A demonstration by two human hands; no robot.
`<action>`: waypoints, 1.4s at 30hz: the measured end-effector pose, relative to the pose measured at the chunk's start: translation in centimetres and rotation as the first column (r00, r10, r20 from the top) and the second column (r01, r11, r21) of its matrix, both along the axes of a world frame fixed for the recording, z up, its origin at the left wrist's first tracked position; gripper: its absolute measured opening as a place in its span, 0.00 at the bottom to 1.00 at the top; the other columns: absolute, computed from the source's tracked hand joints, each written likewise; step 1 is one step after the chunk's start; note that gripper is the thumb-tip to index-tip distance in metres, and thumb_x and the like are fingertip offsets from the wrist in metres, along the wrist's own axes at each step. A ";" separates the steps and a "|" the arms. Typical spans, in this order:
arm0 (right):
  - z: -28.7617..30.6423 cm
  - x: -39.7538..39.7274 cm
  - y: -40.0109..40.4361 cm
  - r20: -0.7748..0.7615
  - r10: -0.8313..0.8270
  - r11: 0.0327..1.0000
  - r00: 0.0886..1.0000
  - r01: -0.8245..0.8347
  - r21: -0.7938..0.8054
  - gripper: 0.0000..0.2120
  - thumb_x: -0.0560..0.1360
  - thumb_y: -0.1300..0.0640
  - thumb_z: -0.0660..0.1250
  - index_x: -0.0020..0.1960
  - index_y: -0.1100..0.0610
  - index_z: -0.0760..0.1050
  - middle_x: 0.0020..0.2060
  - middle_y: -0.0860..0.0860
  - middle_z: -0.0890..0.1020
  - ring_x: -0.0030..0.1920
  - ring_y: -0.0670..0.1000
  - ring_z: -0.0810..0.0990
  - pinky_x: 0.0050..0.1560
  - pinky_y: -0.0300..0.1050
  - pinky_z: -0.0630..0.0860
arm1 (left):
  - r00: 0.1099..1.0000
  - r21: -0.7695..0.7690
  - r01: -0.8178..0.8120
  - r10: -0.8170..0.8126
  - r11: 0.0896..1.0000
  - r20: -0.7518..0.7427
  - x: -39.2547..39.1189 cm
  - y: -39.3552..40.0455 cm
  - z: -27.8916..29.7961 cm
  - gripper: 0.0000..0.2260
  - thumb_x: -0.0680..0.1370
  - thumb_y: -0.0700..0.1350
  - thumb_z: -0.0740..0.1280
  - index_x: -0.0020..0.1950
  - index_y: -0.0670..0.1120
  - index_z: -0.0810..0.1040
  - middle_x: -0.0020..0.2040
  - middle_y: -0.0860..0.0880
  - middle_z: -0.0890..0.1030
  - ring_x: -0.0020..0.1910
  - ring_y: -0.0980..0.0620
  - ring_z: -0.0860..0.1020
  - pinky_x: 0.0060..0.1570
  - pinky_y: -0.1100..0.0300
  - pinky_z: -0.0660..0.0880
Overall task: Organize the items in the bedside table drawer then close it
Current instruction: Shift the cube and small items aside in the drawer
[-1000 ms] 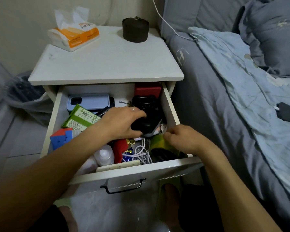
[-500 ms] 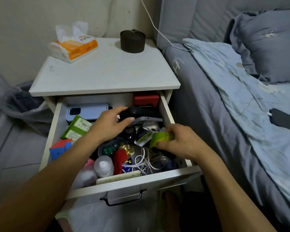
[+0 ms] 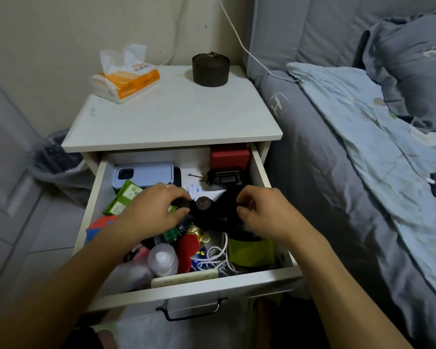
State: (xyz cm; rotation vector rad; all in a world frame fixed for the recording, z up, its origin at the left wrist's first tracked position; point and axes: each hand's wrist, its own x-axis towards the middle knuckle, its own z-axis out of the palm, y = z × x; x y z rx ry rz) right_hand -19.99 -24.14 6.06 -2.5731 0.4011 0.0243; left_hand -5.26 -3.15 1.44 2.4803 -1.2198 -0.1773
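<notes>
The white bedside table drawer (image 3: 259, 172) is pulled open and full of clutter. My left hand (image 3: 154, 210) and my right hand (image 3: 264, 210) meet over its middle, each pinching one end of a black object (image 3: 212, 210) with a round dark end; what it is I cannot tell. Behind the hands lie a blue phone case (image 3: 144, 175), a green box (image 3: 124, 200), a red box (image 3: 229, 156) and a black case (image 3: 227, 176). Toward the front sit a yellow-green tape roll (image 3: 251, 251), white cable (image 3: 217, 255), a red item (image 3: 186, 248), a white bottle (image 3: 163, 259) and a colour cube (image 3: 98, 226).
On the table top (image 3: 174, 122) stand a tissue pack (image 3: 126, 79) and a dark round container (image 3: 210, 69). A bed with blue bedding (image 3: 363, 147) runs close along the right. A bin with a bag (image 3: 53, 157) stands at the left. The drawer handle (image 3: 191, 311) faces me.
My right hand has let go of the tape roll, which now lies at the drawer's front right. Both hands have come together on the black object in the middle.
</notes>
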 end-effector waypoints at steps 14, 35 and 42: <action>-2.7 10.8 6.4 -0.255 0.234 0.895 0.938 -0.310 -0.320 0.16 0.77 0.54 0.63 0.62 0.59 0.71 0.57 0.58 0.76 0.57 0.60 0.75 0.45 0.46 0.68 | 0.993 0.468 -0.112 0.110 0.877 0.032 4.2 6.7 -0.7 0.44 0.65 0.71 0.61 0.78 0.56 0.57 0.78 0.48 0.60 0.75 0.44 0.58 0.74 0.48 0.54; -2.4 13.0 4.9 -0.106 0.056 0.889 0.993 -0.002 0.459 0.06 0.71 0.58 0.72 0.44 0.56 0.75 0.35 0.53 0.80 0.33 0.50 0.77 0.39 0.45 0.74 | 0.914 0.203 -0.399 0.407 0.894 0.004 4.1 5.9 0.2 0.19 0.74 0.50 0.71 0.64 0.52 0.71 0.53 0.47 0.81 0.50 0.45 0.79 0.46 0.51 0.75; -1.3 9.9 4.3 0.205 -0.061 0.863 0.977 -0.051 0.503 0.04 0.75 0.62 0.69 0.43 0.58 0.75 0.39 0.54 0.85 0.39 0.54 0.83 0.46 0.55 0.80 | 0.940 0.237 -0.238 0.285 0.942 -0.187 3.2 6.0 -0.2 0.15 0.75 0.44 0.68 0.60 0.53 0.75 0.50 0.47 0.79 0.47 0.45 0.79 0.47 0.45 0.79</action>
